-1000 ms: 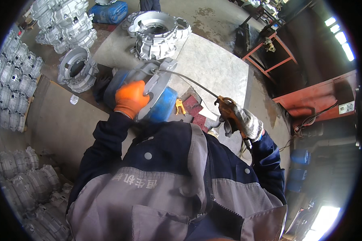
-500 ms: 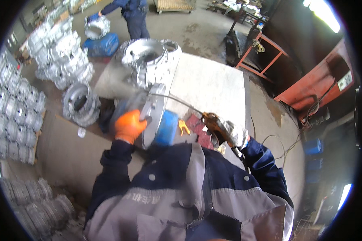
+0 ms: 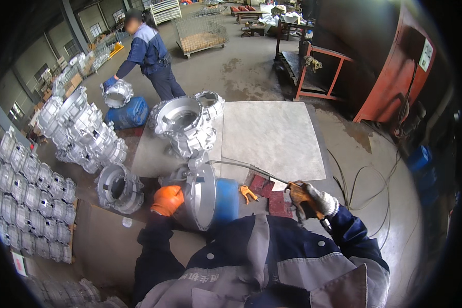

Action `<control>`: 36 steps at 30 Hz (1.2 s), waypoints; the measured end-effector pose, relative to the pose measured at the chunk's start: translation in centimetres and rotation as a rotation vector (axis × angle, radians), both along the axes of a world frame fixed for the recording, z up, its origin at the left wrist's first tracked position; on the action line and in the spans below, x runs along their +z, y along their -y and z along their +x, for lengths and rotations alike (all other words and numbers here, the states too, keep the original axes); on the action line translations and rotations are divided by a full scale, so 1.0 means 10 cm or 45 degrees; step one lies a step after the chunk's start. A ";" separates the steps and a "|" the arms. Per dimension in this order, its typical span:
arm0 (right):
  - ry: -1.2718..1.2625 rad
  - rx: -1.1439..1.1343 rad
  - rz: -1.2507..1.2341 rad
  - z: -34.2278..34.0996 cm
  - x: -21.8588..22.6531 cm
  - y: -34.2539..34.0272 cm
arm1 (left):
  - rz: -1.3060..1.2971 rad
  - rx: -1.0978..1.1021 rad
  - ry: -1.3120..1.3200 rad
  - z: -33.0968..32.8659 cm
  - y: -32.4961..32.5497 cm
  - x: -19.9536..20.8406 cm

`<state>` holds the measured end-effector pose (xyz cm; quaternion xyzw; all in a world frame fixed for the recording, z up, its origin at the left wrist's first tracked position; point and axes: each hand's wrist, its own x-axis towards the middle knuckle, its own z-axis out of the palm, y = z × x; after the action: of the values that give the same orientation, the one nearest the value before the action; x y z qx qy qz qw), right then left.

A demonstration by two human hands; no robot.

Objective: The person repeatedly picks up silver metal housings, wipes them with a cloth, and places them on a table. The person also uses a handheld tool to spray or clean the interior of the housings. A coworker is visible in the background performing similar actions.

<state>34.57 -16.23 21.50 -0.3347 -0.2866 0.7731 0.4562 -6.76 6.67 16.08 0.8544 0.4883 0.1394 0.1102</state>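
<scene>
My left hand (image 3: 168, 200), in an orange glove, is closed on the edge of a round grey metal housing (image 3: 203, 197). The housing stands on its side at the near edge of the table, its ring face turned right toward a blue drum (image 3: 226, 199). My right hand (image 3: 321, 199), in a whitish glove, grips an orange hand tool (image 3: 301, 196). From that tool a long thin rod (image 3: 251, 167) reaches left to the top of the housing. Whether its tip touches metal I cannot tell. A small orange trigger gun (image 3: 248, 194) lies between drum and dark red blocks (image 3: 269, 192).
Stacked housings (image 3: 185, 126) stand on the pale table board (image 3: 272, 138). More castings are piled at left (image 3: 84, 128). Across the table a co-worker (image 3: 151, 56) touches a housing on another blue drum (image 3: 131, 113). Hoses (image 3: 367, 192) loop over the floor near a red cabinet (image 3: 395, 72).
The view has tilted up, so the scene sits lower and the co-worker's upper body shows. My left hand stays on the housing; my right still holds the tool with its rod toward the housing.
</scene>
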 end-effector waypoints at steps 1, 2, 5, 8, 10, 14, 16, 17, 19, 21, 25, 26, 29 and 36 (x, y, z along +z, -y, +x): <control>-0.045 -0.015 -0.029 0.04 0.00 0.04 | -0.082 -0.022 0.056 0.00 0.00 0.03; -0.021 -0.046 -0.103 0.06 -0.01 0.07 | -0.187 -0.043 0.099 0.02 0.00 0.07; 0.037 -0.096 -0.111 0.08 0.00 0.11 | 0.059 -0.061 0.082 0.11 0.04 0.18; 0.065 -0.173 -0.063 0.02 0.01 0.12 | 0.532 -0.152 0.276 0.24 0.00 0.30; -0.012 -0.371 -0.134 -0.06 -0.03 0.09 | 0.767 -0.121 0.230 0.29 -0.05 0.36; -0.231 -0.484 -0.212 -0.34 -0.36 -0.07 | -0.220 -0.364 0.746 0.42 -0.13 0.30; -0.127 -0.605 -0.143 -0.45 -0.62 -0.21 | -0.539 -0.352 0.894 0.46 -0.17 0.25; -0.153 -0.639 -0.125 -0.50 -0.75 -0.29 | -0.246 -0.362 0.728 0.48 -0.20 0.22; -0.203 -0.622 -0.140 -0.56 -0.96 -0.38 | -0.083 -0.096 0.452 0.54 -0.26 0.15; -0.231 -0.710 -0.206 -0.62 -1.07 -0.43 | 0.045 0.088 0.272 0.58 -0.37 0.11; -0.192 -0.644 -0.184 -0.70 -0.96 -0.37 | 0.037 0.213 0.209 0.59 -0.53 -0.04; -0.199 -0.583 -0.024 -0.70 -0.89 -0.34 | 0.043 0.196 0.243 0.57 -0.55 -0.09; -0.060 -0.584 -0.023 -0.64 -0.72 -0.26 | 0.382 0.115 0.221 0.46 -0.62 -0.28; -0.025 -0.325 0.285 -0.30 -0.84 -0.44 | -0.376 0.206 0.689 0.31 -0.63 -0.41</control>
<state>31.55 -11.83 13.11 -0.3079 -0.3217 0.6753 0.5880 -3.65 12.92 12.01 0.7195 0.5224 0.2976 0.3477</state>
